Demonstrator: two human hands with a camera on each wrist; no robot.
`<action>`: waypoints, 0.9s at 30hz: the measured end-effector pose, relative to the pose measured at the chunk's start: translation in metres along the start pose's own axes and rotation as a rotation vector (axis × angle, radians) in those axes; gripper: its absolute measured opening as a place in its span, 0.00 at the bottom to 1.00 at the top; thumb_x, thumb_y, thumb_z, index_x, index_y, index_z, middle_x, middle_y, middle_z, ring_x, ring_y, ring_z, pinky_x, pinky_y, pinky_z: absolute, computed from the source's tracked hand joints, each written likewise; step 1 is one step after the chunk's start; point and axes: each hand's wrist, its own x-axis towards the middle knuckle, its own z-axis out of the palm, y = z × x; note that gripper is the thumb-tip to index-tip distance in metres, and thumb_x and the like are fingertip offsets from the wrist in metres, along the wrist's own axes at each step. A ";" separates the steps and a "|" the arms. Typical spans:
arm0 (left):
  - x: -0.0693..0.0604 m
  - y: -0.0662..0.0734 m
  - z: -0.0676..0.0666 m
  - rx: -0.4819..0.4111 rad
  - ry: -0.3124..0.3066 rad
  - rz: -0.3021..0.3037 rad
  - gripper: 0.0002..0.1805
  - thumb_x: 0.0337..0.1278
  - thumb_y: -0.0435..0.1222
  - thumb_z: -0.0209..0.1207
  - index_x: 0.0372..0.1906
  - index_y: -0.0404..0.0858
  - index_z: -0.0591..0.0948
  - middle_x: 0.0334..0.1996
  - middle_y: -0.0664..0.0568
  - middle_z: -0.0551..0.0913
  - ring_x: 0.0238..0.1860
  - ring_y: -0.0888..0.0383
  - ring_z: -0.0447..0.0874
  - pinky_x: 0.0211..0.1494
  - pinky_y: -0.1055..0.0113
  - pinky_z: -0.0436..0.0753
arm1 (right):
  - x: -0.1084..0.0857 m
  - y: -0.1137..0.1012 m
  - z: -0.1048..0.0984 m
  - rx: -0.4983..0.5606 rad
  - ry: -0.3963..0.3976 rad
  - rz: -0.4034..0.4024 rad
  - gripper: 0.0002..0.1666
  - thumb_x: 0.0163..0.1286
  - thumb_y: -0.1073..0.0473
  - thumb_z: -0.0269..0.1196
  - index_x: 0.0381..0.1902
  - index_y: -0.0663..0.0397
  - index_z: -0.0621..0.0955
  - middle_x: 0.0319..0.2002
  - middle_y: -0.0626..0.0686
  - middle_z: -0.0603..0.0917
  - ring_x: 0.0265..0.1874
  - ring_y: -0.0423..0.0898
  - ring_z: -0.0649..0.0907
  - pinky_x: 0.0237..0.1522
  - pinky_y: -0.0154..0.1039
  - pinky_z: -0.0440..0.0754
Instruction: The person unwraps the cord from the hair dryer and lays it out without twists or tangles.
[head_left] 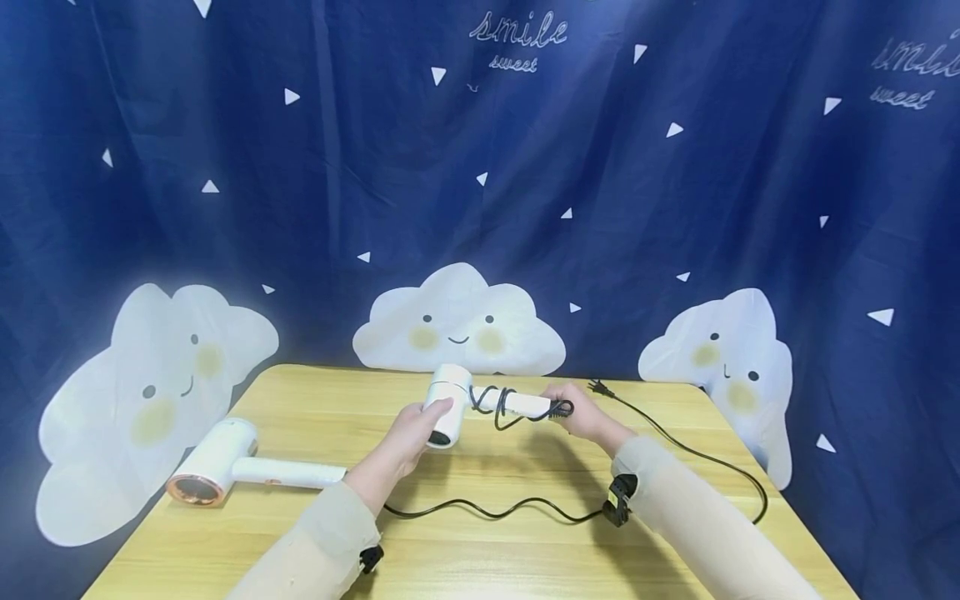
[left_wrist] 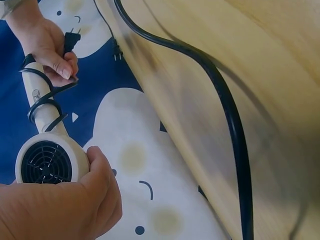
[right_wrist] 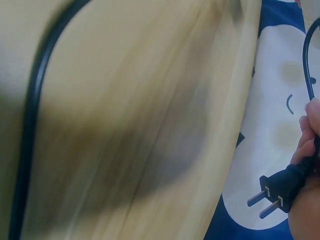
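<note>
A white hair dryer is held above the table, its handle pointing right. My left hand grips its barrel, with the black grille uncovered in the left wrist view. Black power cord loops around the handle. At the handle's far end, my right hand pinches the cord close to its two-prong plug, and the prongs stick out past the fingers. A second white hair dryer, with a copper-coloured ring, lies at the table's left, partly behind my left forearm.
The second dryer's black cord runs across the wooden table, under my right forearm, and curves back to its plug at the far edge. Behind the table hangs a dark blue curtain with clouds and triangles.
</note>
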 end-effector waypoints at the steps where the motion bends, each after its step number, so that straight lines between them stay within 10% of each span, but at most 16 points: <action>1: 0.000 0.000 0.000 -0.004 0.005 -0.002 0.29 0.68 0.50 0.56 0.54 0.26 0.74 0.41 0.44 0.79 0.37 0.54 0.79 0.41 0.66 0.79 | -0.001 -0.001 0.001 0.000 0.007 0.022 0.04 0.60 0.69 0.70 0.28 0.58 0.85 0.23 0.45 0.80 0.21 0.38 0.75 0.24 0.34 0.75; 11: -0.003 0.003 -0.003 0.001 0.017 -0.014 0.31 0.69 0.52 0.55 0.57 0.26 0.72 0.44 0.43 0.78 0.39 0.54 0.78 0.44 0.64 0.78 | -0.010 -0.012 0.009 -0.011 0.009 0.205 0.04 0.62 0.62 0.72 0.34 0.55 0.86 0.29 0.44 0.85 0.29 0.40 0.81 0.40 0.41 0.80; 27: -0.003 0.009 -0.009 -0.006 0.023 -0.019 0.33 0.68 0.52 0.55 0.59 0.27 0.71 0.46 0.43 0.79 0.42 0.53 0.79 0.50 0.63 0.77 | -0.025 -0.027 0.006 0.042 -0.077 0.130 0.06 0.67 0.63 0.67 0.37 0.59 0.89 0.38 0.53 0.89 0.38 0.41 0.85 0.41 0.35 0.84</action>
